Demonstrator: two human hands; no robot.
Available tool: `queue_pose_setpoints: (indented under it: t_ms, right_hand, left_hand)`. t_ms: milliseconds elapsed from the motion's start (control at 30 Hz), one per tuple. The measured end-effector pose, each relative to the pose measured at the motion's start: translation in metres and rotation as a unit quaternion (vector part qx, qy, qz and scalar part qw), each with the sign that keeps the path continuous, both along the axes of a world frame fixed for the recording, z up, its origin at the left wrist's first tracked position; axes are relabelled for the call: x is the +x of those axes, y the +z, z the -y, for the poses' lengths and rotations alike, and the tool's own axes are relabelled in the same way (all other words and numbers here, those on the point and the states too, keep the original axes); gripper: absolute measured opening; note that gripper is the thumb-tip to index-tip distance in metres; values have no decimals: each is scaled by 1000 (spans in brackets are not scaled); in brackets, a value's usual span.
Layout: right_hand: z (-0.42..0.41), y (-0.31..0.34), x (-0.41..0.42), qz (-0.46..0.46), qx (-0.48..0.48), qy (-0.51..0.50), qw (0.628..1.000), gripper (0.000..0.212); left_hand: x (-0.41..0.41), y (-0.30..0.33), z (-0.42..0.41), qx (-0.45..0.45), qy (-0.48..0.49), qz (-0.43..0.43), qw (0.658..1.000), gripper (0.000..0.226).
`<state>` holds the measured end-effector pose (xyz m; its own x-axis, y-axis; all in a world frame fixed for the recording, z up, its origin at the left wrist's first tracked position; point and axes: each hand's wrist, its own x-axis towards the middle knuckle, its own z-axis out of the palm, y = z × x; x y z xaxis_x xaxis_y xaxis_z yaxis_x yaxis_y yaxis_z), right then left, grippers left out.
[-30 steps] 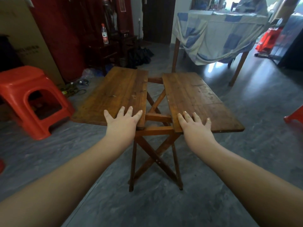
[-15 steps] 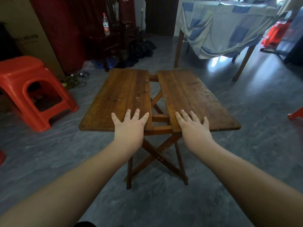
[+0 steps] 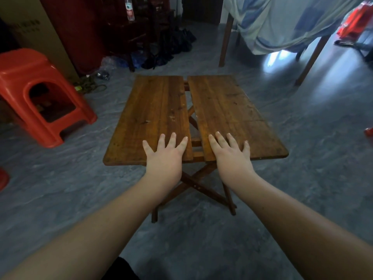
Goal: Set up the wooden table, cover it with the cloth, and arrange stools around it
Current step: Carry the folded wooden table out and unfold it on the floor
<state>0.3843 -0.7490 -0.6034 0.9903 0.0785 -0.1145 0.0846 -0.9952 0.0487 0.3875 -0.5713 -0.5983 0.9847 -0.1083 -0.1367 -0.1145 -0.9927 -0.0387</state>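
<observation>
Since a second ago the two brown wooden leaves of the folding table (image 3: pixel 222 110) have drawn together, so only a narrow slit, widening slightly toward the near edge, parts them, with the crossed wooden legs (image 3: pixel 203 188) showing beneath. The left hand (image 3: pixel 164 156) lies flat on the near edge of the left leaf, fingers straight and spread, gripping nothing; the right hand (image 3: pixel 232 155) lies flat likewise on the near edge of the right leaf, just across the slit. Well to the left of the left hand stands a red plastic stool (image 3: pixel 40 93) on the grey floor. Far beyond the right hand, a blue-and-white checked cloth (image 3: pixel 282 21) drapes another wooden table.
</observation>
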Motion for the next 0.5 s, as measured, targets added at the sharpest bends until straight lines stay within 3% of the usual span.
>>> queue_pose_setpoints:
  t_ms: [500]
  right_hand:
    - [-5,-44,-16,18,12,-4,1000,96]
  left_hand:
    - [-11,-50,18,-11,-22,0,1000,102]
